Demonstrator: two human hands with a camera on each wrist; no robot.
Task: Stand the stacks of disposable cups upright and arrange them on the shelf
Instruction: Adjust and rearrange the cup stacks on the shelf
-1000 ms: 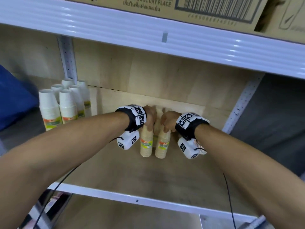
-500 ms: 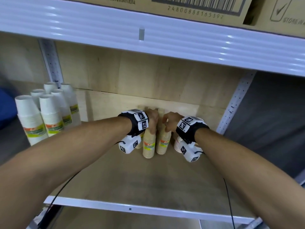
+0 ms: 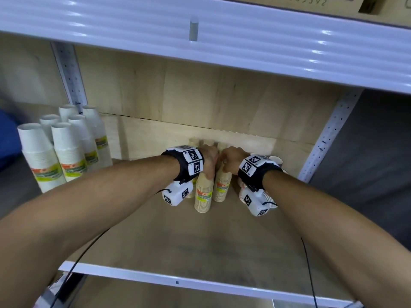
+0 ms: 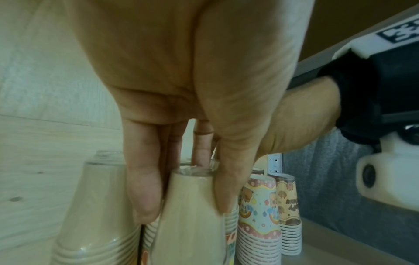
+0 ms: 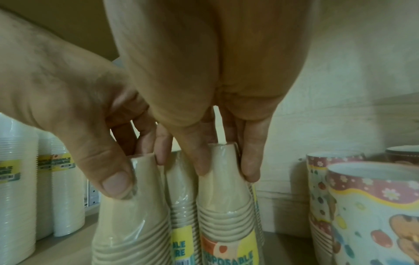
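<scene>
Deep at the back of the shelf (image 3: 222,245), near the middle of the head view, both hands are gripping tan cup stacks from above. The left hand (image 3: 210,160) is pinching the top of the nearer tan stack (image 3: 202,196) between thumb and fingers (image 4: 145,188), and that stack is standing upright on the shelf board. The right hand (image 3: 230,162) is grasping the top of the neighbouring tan stack (image 3: 222,187), thumb on one side and fingers (image 5: 249,161) on the other; this one is also standing upright, touching the first. More tan stacks are sitting just behind them against the back panel. Patterned cup stacks (image 5: 362,206) are standing upright at the right of the tan group, partly hidden behind the right wrist in the head view. At the left of the frame, well apart, white cup stacks (image 3: 66,152) are standing in a tight cluster. A cardboard box (image 3: 333,5) is showing at the top edge.
</scene>
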